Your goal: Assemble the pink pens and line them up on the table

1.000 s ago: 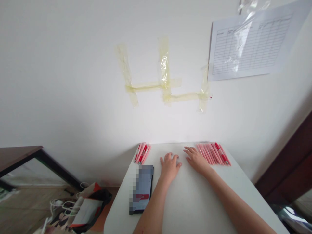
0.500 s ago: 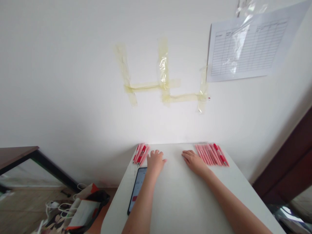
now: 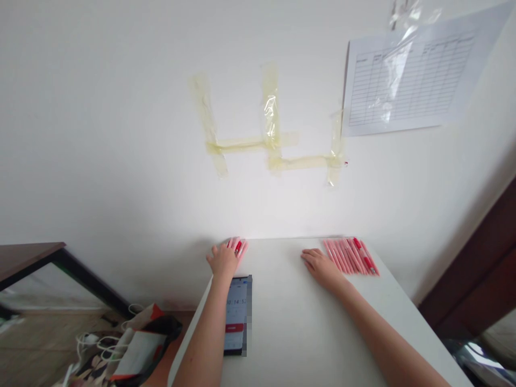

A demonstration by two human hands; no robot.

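Observation:
My left hand [image 3: 222, 260] lies over a small bundle of pink and red pens [image 3: 238, 247] at the far left corner of the white table [image 3: 298, 322]. Its fingers curl down onto the pens, and whether they grip any is hidden. My right hand [image 3: 320, 265] rests flat on the table with fingers stretched out, just left of a row of several pink pens [image 3: 350, 256] laid side by side at the far right. A phone [image 3: 237, 314] with a lit screen lies under my left forearm.
The table stands against a white wall with strips of yellowed tape [image 3: 271, 142] and a printed sheet [image 3: 407, 80]. A dark desk [image 3: 32, 260] is at the left, bags and cables [image 3: 129, 344] on the floor, a dark wooden door [image 3: 479, 279] at the right.
My left hand has moved left from the middle of the table onto the left bundle of pens. My right hand has stayed beside the right row.

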